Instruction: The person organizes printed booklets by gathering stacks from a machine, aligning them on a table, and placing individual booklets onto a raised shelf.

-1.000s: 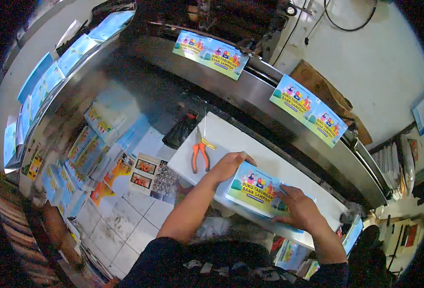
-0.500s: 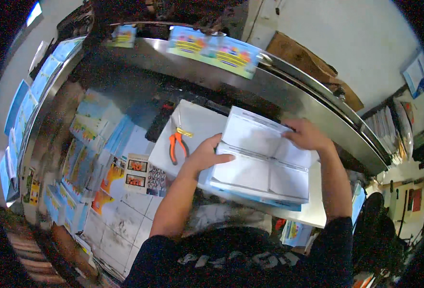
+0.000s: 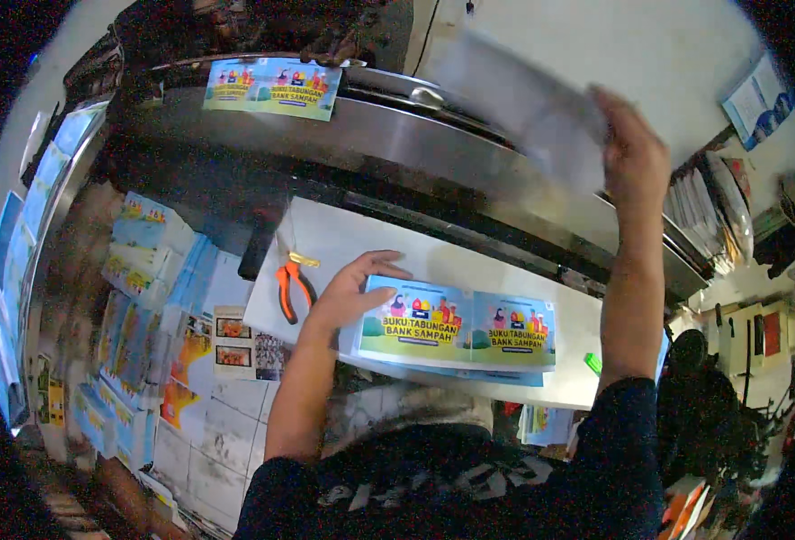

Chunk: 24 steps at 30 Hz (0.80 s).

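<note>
My right hand [image 3: 633,153] is raised high at the upper right, gripping a blurred white sheet [image 3: 523,108] that hangs in the air over the metal machine bed [image 3: 397,135]. My left hand [image 3: 354,288] lies flat, fingers spread, on the left edge of a stack of colourful printed sheets [image 3: 460,333] that rests on a white board [image 3: 343,243]. Orange-handled pliers [image 3: 292,281] lie on the board just left of my left hand.
A printed sheet [image 3: 271,88] lies on the machine's far side. Stacks of printed booklets [image 3: 141,270] crowd the tiled floor at the left. A small green object [image 3: 592,363] sits at the board's right edge. Papers stand in a rack [image 3: 703,207] on the right.
My right hand has lifted the top white sheet off the stack and swung it up and away to the upper right. The colourful print beneath now shows. My left hand stays on the stack.
</note>
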Available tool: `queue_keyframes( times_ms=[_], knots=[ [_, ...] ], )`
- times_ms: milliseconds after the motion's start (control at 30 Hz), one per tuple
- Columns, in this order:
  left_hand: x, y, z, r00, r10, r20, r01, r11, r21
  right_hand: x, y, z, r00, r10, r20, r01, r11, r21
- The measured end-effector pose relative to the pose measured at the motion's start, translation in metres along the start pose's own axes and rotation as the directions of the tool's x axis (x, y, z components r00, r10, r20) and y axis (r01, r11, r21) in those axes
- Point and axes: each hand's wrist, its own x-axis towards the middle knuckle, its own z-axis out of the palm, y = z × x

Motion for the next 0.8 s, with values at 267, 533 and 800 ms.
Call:
queue_keyframes(
  times_ms=[267,533,800],
  knots=[
    [0.001,0.0,-0.006,0.996,0.081,0.035,-0.085,0.99,0.11,-0.049,0.007,0.113,0.907,-0.192,0.374,0.282,0.938,-0.202],
    [-0.011,-0.003,-0.011,0.998,0.056,0.031,-0.057,0.998,0.025,-0.121,-0.099,0.004,0.317,-0.319,0.893,-0.227,0.889,0.398],
    [0.002,-0.006,-0.005,0.999,0.02,0.046,-0.014,0.992,-0.126,-0.133,-0.108,-0.017,0.289,-0.339,0.896,-0.186,0.898,0.399]
  ],
)
